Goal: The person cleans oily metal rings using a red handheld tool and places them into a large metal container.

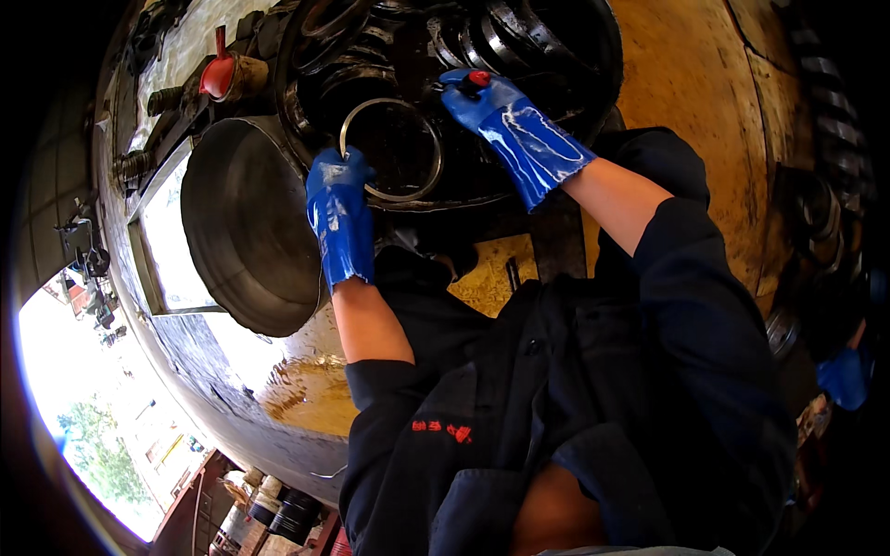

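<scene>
My left hand (339, 199), in a blue rubber glove, is closed on the left edge of a thin metal ring (439, 157). The ring is tilted over the near part of a dark, oily round tub (454, 205). Above the tub's right half is my right hand (501, 107), gloved alike and closed around a small tool with a red end (478, 78). A dark tip shows past the fingers; the tool's kind is not clear. Curved, oil-wet metal rings (501, 42) lie stacked along the far side of the tub.
A wide, open metal cylinder (255, 241) stands left of the tub. Beyond it are a red scoop-like thing (218, 76) and a rusty can (250, 76). At the far right another person's blue glove (844, 378) shows. Several drums (295, 516) stand at lower left.
</scene>
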